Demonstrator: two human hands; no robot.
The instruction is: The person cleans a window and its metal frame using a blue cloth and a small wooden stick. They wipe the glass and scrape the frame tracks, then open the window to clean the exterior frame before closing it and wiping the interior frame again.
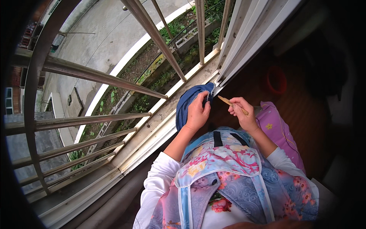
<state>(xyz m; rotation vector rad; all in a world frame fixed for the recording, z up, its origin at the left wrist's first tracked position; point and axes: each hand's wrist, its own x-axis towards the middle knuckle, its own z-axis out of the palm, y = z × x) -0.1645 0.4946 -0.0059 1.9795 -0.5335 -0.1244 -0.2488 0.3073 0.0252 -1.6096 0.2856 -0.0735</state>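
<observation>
A bunched dark blue cloth (186, 100) rests on the window sill, at the lower end of the white window frame. My left hand (198, 110) grips its near edge, thumb and fingers bent over the fabric. To the right, my right hand (241, 110) holds a thin, light brown stick (225, 100), perhaps wooden, between thumb and fingers. The stick's tip points up and left towards the cloth, with a gap between them. The fingertips of my right hand are partly hidden.
Metal window bars (100, 77) stand beyond the sill (160, 114), with a planted strip and paving outside. A purple flowered cushion (276, 126) lies at the right, near a red round container (276, 80) in shadow. A dark curtain or cloth (114, 200) hangs below the sill.
</observation>
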